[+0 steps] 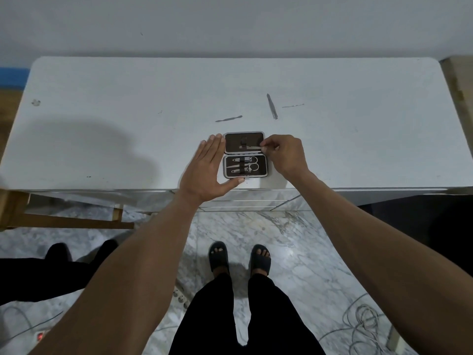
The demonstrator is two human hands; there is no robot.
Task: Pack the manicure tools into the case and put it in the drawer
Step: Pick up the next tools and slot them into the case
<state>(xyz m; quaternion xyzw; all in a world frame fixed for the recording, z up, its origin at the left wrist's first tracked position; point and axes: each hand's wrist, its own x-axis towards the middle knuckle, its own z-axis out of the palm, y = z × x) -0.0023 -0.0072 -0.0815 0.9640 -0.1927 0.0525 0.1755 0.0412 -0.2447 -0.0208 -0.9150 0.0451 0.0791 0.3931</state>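
A small dark manicure case [231, 143] lies open near the front edge of the white table [128, 98]. Its lower half holds clippers and scissors [245, 165] under a strap. My left hand [206, 170] lies flat against the case's left side, fingers straight, thumb along the front edge. My right hand [284, 155] pinches a thin metal tool [252, 149] lying across the upper half. Three loose tools lie beyond the case: a cuticle pusher [228, 119], tweezers [272, 106] and a thin pick [293, 105].
The table's front holds marble-fronted drawers [243, 203], all closed. A wooden frame [64, 219] stands at the lower left. Cables and a power strip [180, 297] lie on the marble floor by my feet. Another person's dark legs [38, 275] are at the left.
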